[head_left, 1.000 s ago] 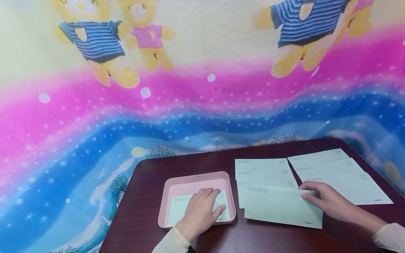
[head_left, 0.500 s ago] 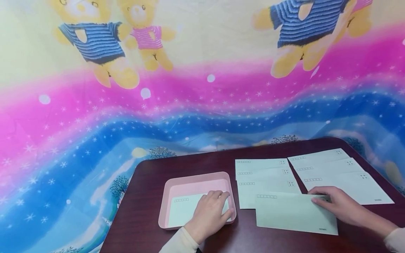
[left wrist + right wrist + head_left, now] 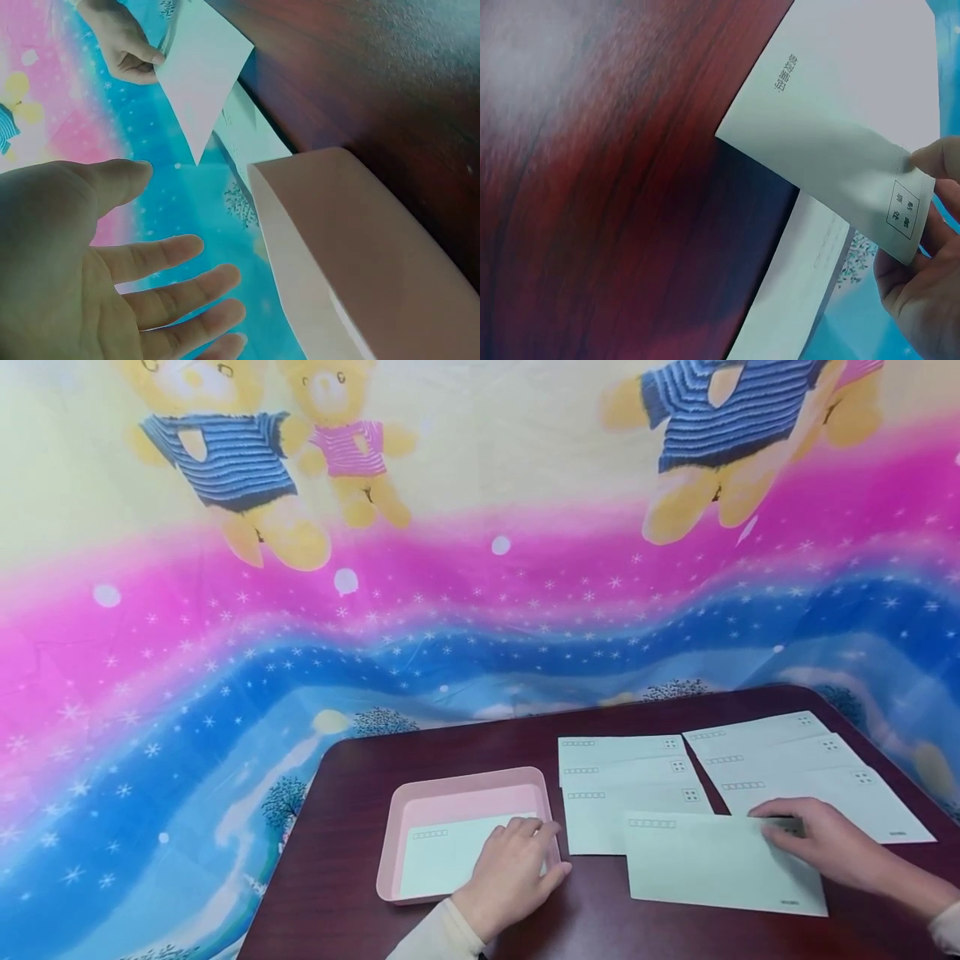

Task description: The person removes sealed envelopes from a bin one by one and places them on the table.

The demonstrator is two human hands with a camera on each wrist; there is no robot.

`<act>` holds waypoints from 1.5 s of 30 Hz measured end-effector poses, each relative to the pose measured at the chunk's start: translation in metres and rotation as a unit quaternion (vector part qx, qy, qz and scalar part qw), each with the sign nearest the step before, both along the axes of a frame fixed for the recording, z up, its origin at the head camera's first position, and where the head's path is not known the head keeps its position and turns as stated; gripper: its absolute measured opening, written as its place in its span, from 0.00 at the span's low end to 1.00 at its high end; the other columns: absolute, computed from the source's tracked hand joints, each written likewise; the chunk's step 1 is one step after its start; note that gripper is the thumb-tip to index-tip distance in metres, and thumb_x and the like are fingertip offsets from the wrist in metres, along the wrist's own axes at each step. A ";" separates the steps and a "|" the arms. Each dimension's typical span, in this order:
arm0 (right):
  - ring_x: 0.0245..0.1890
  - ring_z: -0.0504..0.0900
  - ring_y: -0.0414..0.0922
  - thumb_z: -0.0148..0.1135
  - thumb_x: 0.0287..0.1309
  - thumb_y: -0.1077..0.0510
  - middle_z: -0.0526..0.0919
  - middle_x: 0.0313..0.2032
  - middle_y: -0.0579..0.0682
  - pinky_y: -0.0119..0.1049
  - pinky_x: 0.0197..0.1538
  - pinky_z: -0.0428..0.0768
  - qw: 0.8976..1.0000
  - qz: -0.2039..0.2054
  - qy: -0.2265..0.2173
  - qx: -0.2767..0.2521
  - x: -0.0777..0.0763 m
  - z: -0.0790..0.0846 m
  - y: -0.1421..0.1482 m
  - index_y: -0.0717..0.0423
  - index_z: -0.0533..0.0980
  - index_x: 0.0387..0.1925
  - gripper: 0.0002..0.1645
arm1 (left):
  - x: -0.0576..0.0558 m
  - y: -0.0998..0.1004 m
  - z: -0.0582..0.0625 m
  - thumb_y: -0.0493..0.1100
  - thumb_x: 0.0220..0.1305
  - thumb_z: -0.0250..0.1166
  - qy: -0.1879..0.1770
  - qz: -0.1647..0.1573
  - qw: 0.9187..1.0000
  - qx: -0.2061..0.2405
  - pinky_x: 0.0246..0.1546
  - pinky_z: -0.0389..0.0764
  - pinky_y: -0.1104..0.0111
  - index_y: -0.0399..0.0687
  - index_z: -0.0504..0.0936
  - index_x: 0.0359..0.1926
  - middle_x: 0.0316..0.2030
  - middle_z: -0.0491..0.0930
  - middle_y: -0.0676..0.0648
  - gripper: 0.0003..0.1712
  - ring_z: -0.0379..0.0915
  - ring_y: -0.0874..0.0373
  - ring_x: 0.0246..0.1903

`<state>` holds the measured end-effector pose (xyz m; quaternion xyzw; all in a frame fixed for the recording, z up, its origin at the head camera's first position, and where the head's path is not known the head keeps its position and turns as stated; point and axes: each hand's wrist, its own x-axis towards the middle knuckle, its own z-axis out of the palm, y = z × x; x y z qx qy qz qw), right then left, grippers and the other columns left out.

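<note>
My right hand [image 3: 828, 843] pinches a pale envelope [image 3: 712, 864] by its top right corner, thumb on the printed face. In the right wrist view, the thumb [image 3: 937, 159] lies beside the boxed stamp mark, and the envelope is lifted above the table. My left hand [image 3: 513, 872] hovers over the right side of the pink tray [image 3: 397, 835], fingers spread and holding nothing. In the left wrist view, the left hand's palm [image 3: 90, 277] shows empty near the tray wall [image 3: 360, 232]. Inside the tray lies another envelope [image 3: 442, 860], partly hidden by the left hand.
A column of overlapping envelopes [image 3: 622, 777] lies right of the tray, its near end partly covered by the held one. Farther right a second overlapping group [image 3: 832, 802] reaches toward the edge of the dark red table [image 3: 322, 860]. A cartoon-bear cloth [image 3: 480, 585] hangs behind.
My right hand has drawn the envelope rightward and slightly nearer, away from the middle column. The left hand has shifted right across the tray toward its right rim.
</note>
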<state>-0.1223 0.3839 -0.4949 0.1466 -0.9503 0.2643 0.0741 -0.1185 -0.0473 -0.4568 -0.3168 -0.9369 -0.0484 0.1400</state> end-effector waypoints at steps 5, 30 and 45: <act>0.42 0.71 0.15 0.71 0.53 0.66 0.88 0.41 0.50 0.28 0.36 0.78 1.000 -0.013 -0.016 0.019 -0.002 0.001 0.007 0.53 0.85 0.42 0.13 | 0.001 0.005 -0.001 0.61 0.66 0.65 -0.002 -0.001 1.000 -0.009 0.42 0.78 0.65 0.54 0.81 0.55 0.49 0.84 0.53 0.24 0.79 0.57 0.50; 0.45 0.81 0.70 0.65 0.50 0.69 0.85 0.42 0.68 0.57 0.40 0.80 0.989 -0.087 -0.076 0.094 -0.015 -0.004 0.044 0.68 0.83 0.42 0.15 | 0.005 0.027 -0.003 0.61 0.67 0.63 -0.001 -0.036 0.999 -0.025 0.39 0.76 0.69 0.56 0.81 0.55 0.45 0.84 0.56 0.22 0.79 0.61 0.45; 0.35 0.81 0.62 0.65 0.46 0.69 0.84 0.37 0.68 0.46 0.32 0.76 0.980 -0.121 -0.070 0.142 -0.019 -0.013 0.073 0.69 0.82 0.39 0.14 | 0.009 0.042 -0.005 0.63 0.68 0.61 -0.011 -0.043 0.998 -0.039 0.38 0.74 0.72 0.59 0.80 0.56 0.46 0.84 0.57 0.23 0.78 0.63 0.46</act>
